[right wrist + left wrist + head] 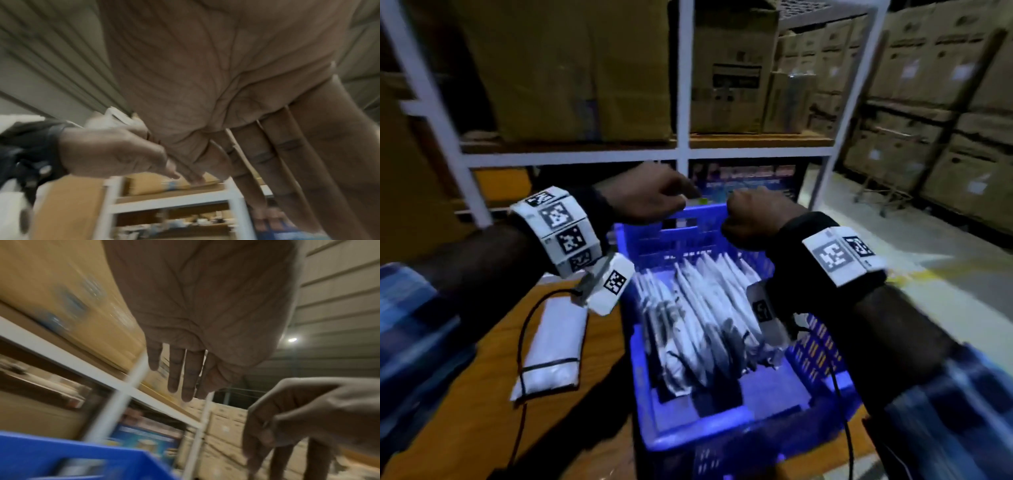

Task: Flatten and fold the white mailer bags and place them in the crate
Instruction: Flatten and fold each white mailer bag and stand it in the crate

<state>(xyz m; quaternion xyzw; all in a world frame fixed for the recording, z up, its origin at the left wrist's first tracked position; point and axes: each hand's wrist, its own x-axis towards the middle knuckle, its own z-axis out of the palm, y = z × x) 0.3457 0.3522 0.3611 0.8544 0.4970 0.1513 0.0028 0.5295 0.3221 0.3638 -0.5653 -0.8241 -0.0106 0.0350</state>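
**Both hands empty above the far rim of the crate**

The white mailer bags (705, 308) stand on edge in a row inside your blue crate (722, 421), leaning and creased, with dark shading along their folds. One more flattened white mailer bag (554, 346) lies on the wooden table (482, 411) just left of the crate, a black cable across it.

The head view is blurred, and your wrists cover the far end of the row. From that view you cannot tell whether either hand touches the far rim.

Your left hand (650, 197) hangs over that rim; the left wrist view shows its fingers (193, 374) straight and holding nothing. Your right hand (753, 219) looks curled from above, but the right wrist view shows its fingers (287, 162) extended and bare. Only the wrist views show the ribbed wall behind; the shelf rack (683, 102) with cardboard boxes (571, 68) appears in all three.
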